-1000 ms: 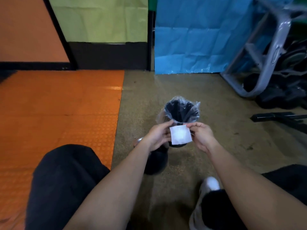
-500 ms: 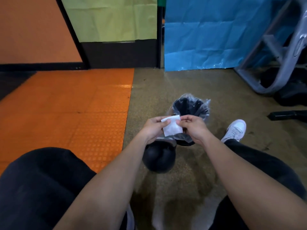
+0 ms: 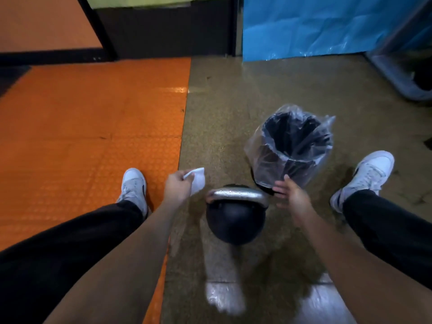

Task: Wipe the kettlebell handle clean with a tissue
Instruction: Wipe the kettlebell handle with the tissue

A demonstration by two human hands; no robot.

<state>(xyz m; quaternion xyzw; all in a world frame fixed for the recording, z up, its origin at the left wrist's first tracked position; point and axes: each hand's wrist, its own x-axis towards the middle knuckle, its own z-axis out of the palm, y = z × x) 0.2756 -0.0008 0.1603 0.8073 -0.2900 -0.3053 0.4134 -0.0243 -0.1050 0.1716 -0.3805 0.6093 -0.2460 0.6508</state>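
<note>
The kettlebell [image 3: 235, 220] stands on the floor [image 3: 233, 101] in the lower centre of the frame, between the two forearms. Its metal handle [image 3: 237, 194] is on top, at the side far from the camera. The long axis of the handle runs from left to right across the picture, and small drops or specks seem to lie on it.

The left hand [image 3: 178, 187] is just to the left of the left end of the handle and a little higher in the frame. It pinches a white tissue [image 3: 197, 180] between thumb and fingers, and the tissue hangs toward the handle but does not touch it yet. The right hand [image 3: 291, 195] is just beside the right end of the handle. Its fingers are straight and spread, and it holds nothing.

So the handle lies between the hands, and both are about equally near to it. I judge that the left hand must bring the tissue rightward and down onto the bar, and then wipe along its length. The right hand could steady the kettlebell.

A bin [image 3: 292, 148] with a clear plastic liner stands behind the kettlebell, to the upper right.
</note>
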